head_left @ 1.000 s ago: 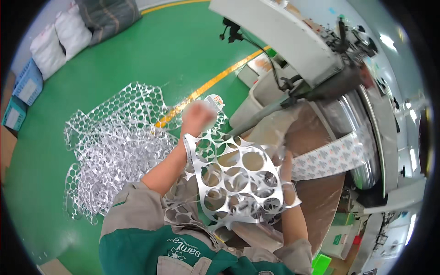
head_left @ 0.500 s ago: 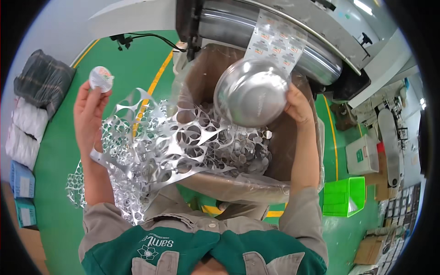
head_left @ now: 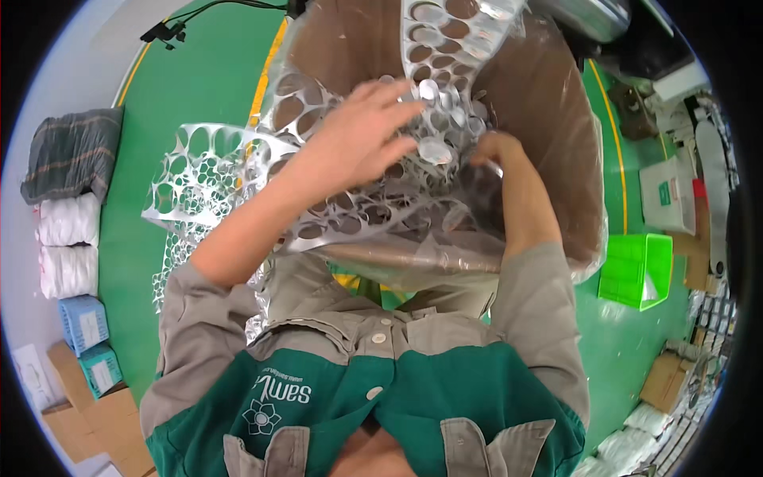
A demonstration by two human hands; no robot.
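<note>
Brown bin (head_left: 548, 103) with clear plastic liner stood in front of the person. Punched foil sheet (head_left: 322, 230) sagged over its left side; a foil strip (head_left: 474, 52) hung into the back. Left hand (head_left: 367, 131) sat over the heap, grip spread, contact unclear. Right hand (head_left: 497, 149) was inside the bin, fingers curled and blurred; couldn't tell its grip. Silver discs (head_left: 435, 150) lay heaped between both hands.
</note>
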